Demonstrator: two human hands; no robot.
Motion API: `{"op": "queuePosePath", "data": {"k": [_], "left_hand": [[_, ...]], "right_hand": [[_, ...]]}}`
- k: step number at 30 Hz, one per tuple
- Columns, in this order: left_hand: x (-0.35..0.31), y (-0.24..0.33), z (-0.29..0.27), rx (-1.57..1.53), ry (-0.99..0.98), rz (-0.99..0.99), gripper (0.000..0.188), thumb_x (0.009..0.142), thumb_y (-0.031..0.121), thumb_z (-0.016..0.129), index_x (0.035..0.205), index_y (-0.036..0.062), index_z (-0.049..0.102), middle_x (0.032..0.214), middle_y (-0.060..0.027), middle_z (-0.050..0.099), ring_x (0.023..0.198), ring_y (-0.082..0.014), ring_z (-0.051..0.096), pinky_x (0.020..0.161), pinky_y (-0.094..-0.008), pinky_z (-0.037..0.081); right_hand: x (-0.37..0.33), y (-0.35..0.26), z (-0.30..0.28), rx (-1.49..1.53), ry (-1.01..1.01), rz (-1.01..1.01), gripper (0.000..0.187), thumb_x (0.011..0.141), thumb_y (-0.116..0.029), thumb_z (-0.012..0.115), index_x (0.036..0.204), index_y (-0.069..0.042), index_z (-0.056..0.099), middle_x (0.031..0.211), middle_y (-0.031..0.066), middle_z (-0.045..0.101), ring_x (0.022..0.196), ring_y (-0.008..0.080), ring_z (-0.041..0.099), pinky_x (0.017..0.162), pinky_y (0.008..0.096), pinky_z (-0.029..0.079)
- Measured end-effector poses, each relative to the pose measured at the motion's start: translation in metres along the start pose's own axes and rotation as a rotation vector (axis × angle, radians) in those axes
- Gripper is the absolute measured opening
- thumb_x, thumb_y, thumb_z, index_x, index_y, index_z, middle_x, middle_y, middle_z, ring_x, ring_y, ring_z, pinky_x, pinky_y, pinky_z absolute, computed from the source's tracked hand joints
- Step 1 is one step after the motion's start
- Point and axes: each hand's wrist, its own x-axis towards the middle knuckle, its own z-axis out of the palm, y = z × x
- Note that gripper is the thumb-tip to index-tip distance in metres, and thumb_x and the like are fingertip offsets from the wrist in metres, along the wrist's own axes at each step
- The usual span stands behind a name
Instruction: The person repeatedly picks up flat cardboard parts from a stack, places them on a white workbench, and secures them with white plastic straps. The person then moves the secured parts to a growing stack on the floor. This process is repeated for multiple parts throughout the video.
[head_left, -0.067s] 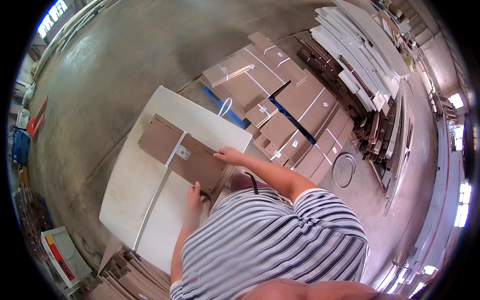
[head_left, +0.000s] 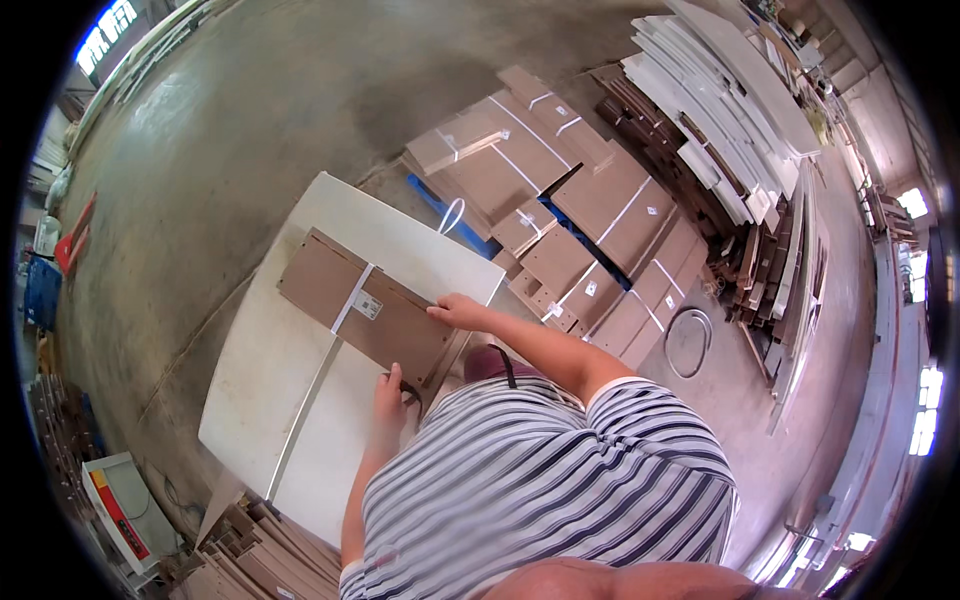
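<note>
A strapped bundle of brown panels [head_left: 315, 270] lies slantwise on a white-topped table [head_left: 255, 390]. Around its middle runs a white strap [head_left: 352, 298], and a white label [head_left: 368, 306] sits beside the strap. My right hand [head_left: 460, 312] grips the right-hand edge of the bundle, close to its near end, with curled fingers. At the near left corner my left hand [head_left: 388, 392] holds the bundle's edge; part of its fingers is hidden behind the panels. A dark loop shows just beside that hand.
Strapped brown panel bundles [head_left: 620, 205] lie on a blue pallet [head_left: 450, 222] beyond the table's right side. White boards [head_left: 715, 110] are stacked at far right, with a coiled hoop [head_left: 688, 342] on the floor. More brown panels [head_left: 255, 555] stand at lower left, near a white-and-red machine [head_left: 122, 512].
</note>
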Motion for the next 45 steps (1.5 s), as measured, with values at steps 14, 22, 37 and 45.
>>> {"op": "queuePosePath", "data": {"k": [14, 22, 37, 45], "left_hand": [[-0.045, 0.046, 0.015, -0.507, -0.103, 0.242, 0.073, 0.083, 0.048, 0.062, 0.139, 0.0071, 0.04, 0.133, -0.0093, 0.051, 0.123, -0.0254, 0.048, 0.102, -0.0421, 0.038], [-0.01, 0.194, 0.106, -0.025, -0.013, 0.397, 0.084, 0.066, 0.021, 0.069, 0.14, 0.0003, 0.035, 0.131, -0.0146, 0.048, 0.121, -0.0267, 0.048, 0.101, -0.0362, 0.039], [0.317, 0.218, 0.191, 1.467, 0.334, 0.842, 0.037, 0.081, 0.02, 0.067, 0.116, 0.0109, 0.056, 0.112, -0.0084, 0.061, 0.113, -0.0261, 0.052, 0.107, -0.0455, 0.029], [0.33, 0.215, 0.194, 1.457, 0.407, 0.793, 0.006, 0.081, 0.015, 0.063, 0.086, 0.0122, 0.063, 0.086, -0.0017, 0.065, 0.091, -0.0222, 0.059, 0.105, -0.0442, 0.03]], "right_hand": [[-0.018, -0.105, -0.086, 0.547, -0.442, -0.106, 0.049, 0.087, -0.051, 0.062, 0.1, -0.003, 0.059, 0.087, 0.0012, 0.051, 0.083, 0.0102, 0.047, 0.072, 0.0268, 0.039], [0.056, -0.051, -0.187, 1.059, -0.372, -0.11, 0.071, 0.082, -0.041, 0.071, 0.132, -0.005, 0.037, 0.116, 0.0085, 0.051, 0.106, 0.018, 0.052, 0.09, 0.032, 0.044], [0.269, 0.297, -0.299, 1.614, 0.44, 0.304, 0.027, 0.083, -0.018, 0.068, 0.106, -0.004, 0.06, 0.101, 0.0087, 0.065, 0.093, 0.0214, 0.064, 0.086, 0.0368, 0.052], [0.409, 0.41, -0.244, 1.552, 0.889, 0.351, 0.065, 0.076, -0.006, 0.074, 0.128, -0.006, 0.036, 0.118, 0.0116, 0.05, 0.11, 0.0276, 0.054, 0.092, 0.0466, 0.05]]}}
